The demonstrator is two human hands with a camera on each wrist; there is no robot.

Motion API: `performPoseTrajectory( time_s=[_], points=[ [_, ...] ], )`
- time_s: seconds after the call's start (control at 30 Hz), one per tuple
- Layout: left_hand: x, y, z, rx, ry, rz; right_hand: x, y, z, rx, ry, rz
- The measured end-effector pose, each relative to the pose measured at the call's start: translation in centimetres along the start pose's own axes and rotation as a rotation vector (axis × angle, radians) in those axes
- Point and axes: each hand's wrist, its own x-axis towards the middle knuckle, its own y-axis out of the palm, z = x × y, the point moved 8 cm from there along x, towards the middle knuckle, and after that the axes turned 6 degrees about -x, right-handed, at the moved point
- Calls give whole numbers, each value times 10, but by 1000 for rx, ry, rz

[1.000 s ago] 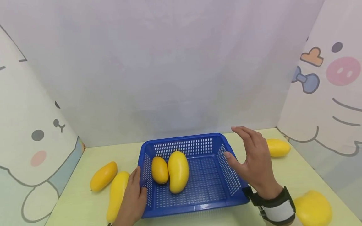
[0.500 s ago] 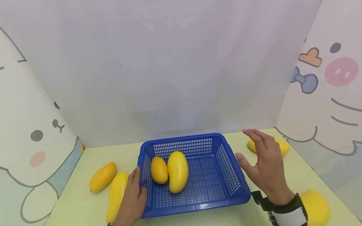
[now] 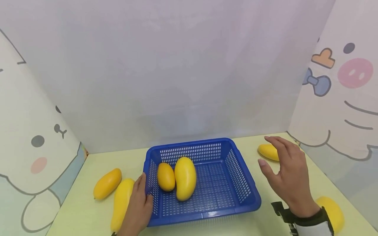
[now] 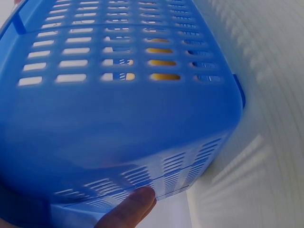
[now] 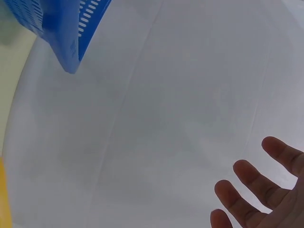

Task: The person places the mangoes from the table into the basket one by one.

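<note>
In the head view my left hand lies along the left side of a blue perforated basket, fingers fairly straight and thumb at the rim. A fingertip meets the basket's outer wall in the left wrist view. Two mangoes lie in the basket's left half: a small orange-yellow mango beside a larger yellow mango. My right hand is raised to the right of the basket, thumb and fingers spread, holding nothing. Behind its fingers a yellow mango shows partly hidden.
Left of the basket lie an orange-yellow mango and a long yellow mango, partly covered by my left hand. A yellow fruit rests at the lower right behind the wrist strap. A pale curtain closes off the back.
My right hand has moved right, away from the basket's right rim, uncovering part of the far-right mango. The left hand and the basket stay where they were.
</note>
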Motion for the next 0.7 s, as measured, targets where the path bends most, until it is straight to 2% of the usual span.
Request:
performPoseTrajectory(
  time_s=[0.23, 0.7],
  points=[
    [0, -1, 0, -1, -2, 2, -3, -12, -14, -58, 69, -35],
    [1, -1, -1, -7, 12, 3, -18, -8, -40, -161, 171, 63]
  ],
)
